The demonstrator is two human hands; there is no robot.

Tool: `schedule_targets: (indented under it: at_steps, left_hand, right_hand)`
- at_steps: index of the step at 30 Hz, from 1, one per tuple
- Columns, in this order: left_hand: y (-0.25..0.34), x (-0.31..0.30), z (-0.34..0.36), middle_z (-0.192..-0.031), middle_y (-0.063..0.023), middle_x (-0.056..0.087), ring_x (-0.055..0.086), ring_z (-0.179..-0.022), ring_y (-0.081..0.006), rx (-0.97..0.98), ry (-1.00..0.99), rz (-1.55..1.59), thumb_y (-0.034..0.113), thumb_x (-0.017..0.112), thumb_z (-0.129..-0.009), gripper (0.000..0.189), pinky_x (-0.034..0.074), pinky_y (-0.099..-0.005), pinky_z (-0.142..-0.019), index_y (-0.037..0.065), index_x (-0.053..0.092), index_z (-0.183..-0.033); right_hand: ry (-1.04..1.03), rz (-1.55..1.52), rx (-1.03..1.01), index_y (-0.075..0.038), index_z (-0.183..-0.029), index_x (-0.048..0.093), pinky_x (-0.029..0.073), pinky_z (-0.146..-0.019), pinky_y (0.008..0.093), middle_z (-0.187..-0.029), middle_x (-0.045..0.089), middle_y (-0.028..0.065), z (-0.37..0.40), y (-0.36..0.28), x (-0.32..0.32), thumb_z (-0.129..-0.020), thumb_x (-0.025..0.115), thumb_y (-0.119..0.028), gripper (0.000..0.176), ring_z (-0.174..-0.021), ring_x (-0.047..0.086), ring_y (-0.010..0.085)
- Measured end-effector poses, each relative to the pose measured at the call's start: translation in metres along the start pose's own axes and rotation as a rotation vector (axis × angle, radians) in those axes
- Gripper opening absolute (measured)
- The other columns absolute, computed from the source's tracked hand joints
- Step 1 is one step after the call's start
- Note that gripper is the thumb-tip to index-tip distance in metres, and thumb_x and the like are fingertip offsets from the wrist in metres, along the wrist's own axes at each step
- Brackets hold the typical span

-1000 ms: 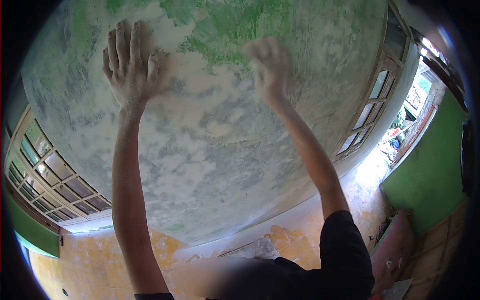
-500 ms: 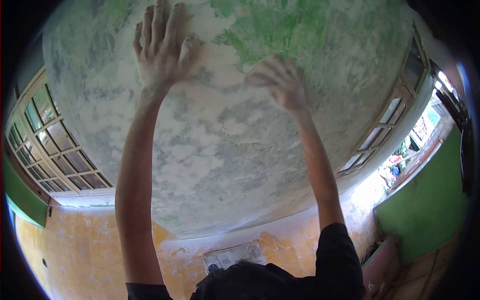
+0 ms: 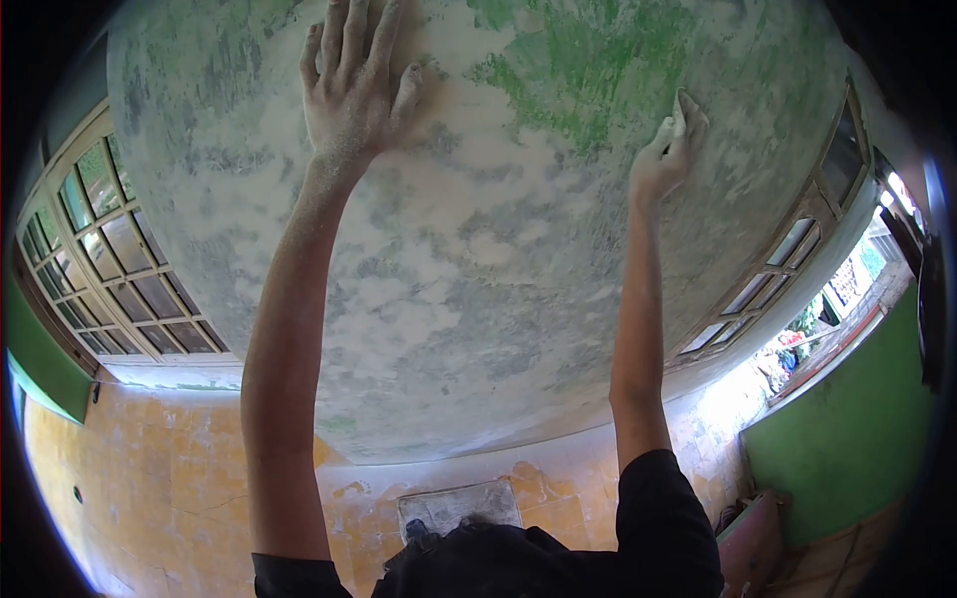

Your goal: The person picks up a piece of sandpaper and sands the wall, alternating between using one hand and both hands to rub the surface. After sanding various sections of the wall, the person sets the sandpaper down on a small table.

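My left hand (image 3: 354, 95) lies flat against the patchy wall (image 3: 478, 289) at the upper left, fingers spread and pointing up. Pale dust coats its skin and the forearm. Over on the right, my right hand (image 3: 670, 154) is at the wall, turned edge-on, with fingers and thumb pressed together. A thin pale edge shows at its fingertips, but what it belongs to is too small to make out. Between the hands the wall carries white smears and a large patch of green paint (image 3: 588, 75).
A paned window frame (image 3: 130, 259) is on the left, another window (image 3: 768, 269) on the right. Below lies a yellow tiled floor (image 3: 179, 468) with a grey mat (image 3: 478, 498). A green wall (image 3: 847, 409) and a pinkish board (image 3: 753, 548) stand at the lower right.
My right hand has swept to the right and slightly up across the wall, turning edge-on. My left hand keeps flat on the wall; the view has shifted slightly.
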State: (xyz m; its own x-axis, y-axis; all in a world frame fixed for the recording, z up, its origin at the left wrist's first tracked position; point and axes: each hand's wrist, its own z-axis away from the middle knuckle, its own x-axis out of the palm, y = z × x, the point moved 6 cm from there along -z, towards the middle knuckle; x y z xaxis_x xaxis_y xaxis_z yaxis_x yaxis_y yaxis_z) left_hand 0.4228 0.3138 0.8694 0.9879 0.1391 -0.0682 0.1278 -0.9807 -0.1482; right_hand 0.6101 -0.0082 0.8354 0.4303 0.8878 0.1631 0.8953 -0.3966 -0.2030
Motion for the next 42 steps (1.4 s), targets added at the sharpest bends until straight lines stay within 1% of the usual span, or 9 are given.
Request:
schedule_targets:
  at_steps: [8,12,16,20,24,27,31,33,42]
  left_hand:
    - [0.001,-0.001,0.0,-0.162,-0.0216,0.027,0.023,-0.151,-0.0405,-0.003,0.001,0.008,0.042,0.045,-0.096,0.07,0.018,-0.0541,-0.121,0.006,0.035,-0.155]
    - [0.001,-0.001,0.0,-0.163,-0.0216,0.025,0.021,-0.151,-0.0404,-0.004,-0.001,0.016,0.043,0.046,-0.096,0.07,0.017,-0.054,-0.121,0.007,0.034,-0.155]
    - [-0.008,0.016,0.006,-0.165,-0.0095,0.025,0.023,-0.152,-0.0302,0.043,0.176,0.017,0.041,0.049,-0.094,0.068,0.019,-0.0519,-0.122,0.023,0.032,-0.158]
    - [-0.01,0.019,0.007,-0.165,-0.0094,0.025,0.023,-0.152,-0.0297,0.021,0.139,0.024,0.04,0.049,-0.094,0.068,0.019,-0.0514,-0.123,0.023,0.034,-0.157]
    - [-0.01,0.019,0.007,-0.165,-0.0097,0.026,0.024,-0.152,-0.0297,0.004,0.12,0.008,0.039,0.049,-0.094,0.067,0.019,-0.0507,-0.123,0.022,0.034,-0.157]
    - [-0.009,0.018,0.006,-0.165,-0.01,0.027,0.023,-0.153,-0.0298,0.001,0.106,-0.012,0.039,0.049,-0.093,0.068,0.019,-0.0506,-0.123,0.021,0.034,-0.157]
    - [-0.009,0.017,0.007,-0.164,-0.0101,0.028,0.026,-0.151,-0.0294,0.01,0.132,0.013,0.037,0.051,-0.093,0.067,0.02,-0.0519,-0.123,0.022,0.036,-0.156]
    - [-0.009,0.016,0.006,-0.165,-0.0098,0.026,0.025,-0.152,-0.0292,0.009,0.121,0.013,0.037,0.05,-0.093,0.067,0.02,-0.0517,-0.123,0.022,0.034,-0.157]
    - [-0.003,0.013,0.009,-0.166,-0.0143,0.023,0.02,-0.153,-0.0321,0.036,0.074,-0.027,0.039,0.044,-0.096,0.068,0.016,-0.0503,-0.123,0.014,0.032,-0.158]
  right_hand:
    - [-0.434,0.301,-0.896,-0.018,-0.134,0.063,0.037,-0.113,0.0509,-0.141,0.06,0.0053,0.067,-0.04,0.012,-0.09,0.057,0.006,0.051,-0.133,0.052,0.0331]
    - [-0.098,0.034,-0.055,-0.024,-0.132,0.066,0.03,-0.12,0.0509,-0.142,0.059,-0.0029,0.028,0.014,-0.004,-0.09,0.057,0.005,0.051,-0.14,0.047,0.0324]
    - [-0.385,0.342,-0.807,-0.013,-0.119,0.073,0.035,-0.114,0.0494,-0.133,0.065,0.0127,0.075,-0.085,0.043,-0.088,0.053,0.01,0.043,-0.133,0.052,0.0332]
    - [-0.406,0.253,-0.768,-0.008,-0.122,0.071,0.031,-0.116,0.0516,-0.137,0.061,0.0149,0.023,-0.065,0.024,-0.089,0.055,0.008,0.04,-0.137,0.049,0.0353]
    - [-0.006,0.11,-0.175,-0.019,-0.125,0.071,0.032,-0.117,0.0468,-0.14,0.061,0.0042,-0.014,-0.008,0.016,-0.089,0.058,0.003,0.045,-0.139,0.047,0.0287]
    - [-0.3,0.357,-0.818,-0.016,-0.124,0.07,0.047,-0.1,0.0427,-0.131,0.064,0.0109,0.028,-0.095,0.041,-0.087,0.056,0.006,0.046,-0.123,0.059,0.0256]
    - [-0.416,0.313,-0.974,-0.017,-0.125,0.07,0.045,-0.101,0.0449,-0.133,0.063,0.009,0.015,-0.076,0.044,-0.087,0.058,0.004,0.046,-0.125,0.057,0.0253]
    - [0.0,0.118,-0.135,-0.022,-0.128,0.068,0.039,-0.114,0.0484,-0.142,0.059,-0.0014,-0.036,-0.034,0.013,-0.089,0.064,-0.007,0.042,-0.139,0.047,0.0256]
    - [-0.279,0.345,-0.798,-0.02,-0.127,0.069,0.026,-0.121,0.0512,-0.151,0.051,0.0064,-0.03,-0.105,0.057,-0.098,0.058,-0.014,0.031,-0.143,0.041,0.0313]
